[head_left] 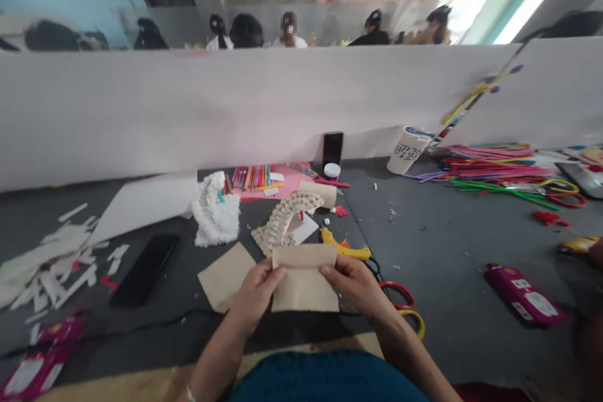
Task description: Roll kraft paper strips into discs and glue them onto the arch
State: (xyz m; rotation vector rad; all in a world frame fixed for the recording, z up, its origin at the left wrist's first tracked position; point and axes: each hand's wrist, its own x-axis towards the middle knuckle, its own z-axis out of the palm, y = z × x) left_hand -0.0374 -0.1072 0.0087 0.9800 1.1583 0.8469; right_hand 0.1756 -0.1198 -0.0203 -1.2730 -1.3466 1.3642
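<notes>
Between my two hands is a piece of brown paper [305, 292] with a jagged lower edge, its top part folded or rolled over. My left hand [257, 289] pinches its left side, thumb on the front. On the right side, my right hand [353, 279] grips the same piece with thumb and fingers. Another flat brown sheet [225, 277] lies by my left hand. Just beyond the paper stands a curved, arch-like model [282, 217] covered in small beige pieces. A yellow glue gun [343, 245] and scissors [398, 294] with red and yellow handles lie near my right hand.
A white fluffy model [217, 213], a black phone [146, 269] and paper scraps [51, 276] are at left. Coloured pens [254, 177], a cardboard tube [320, 193] and a white cup [407, 151] stand farther back. Pipe cleaners [494, 166] and a magenta box [522, 295] lie right.
</notes>
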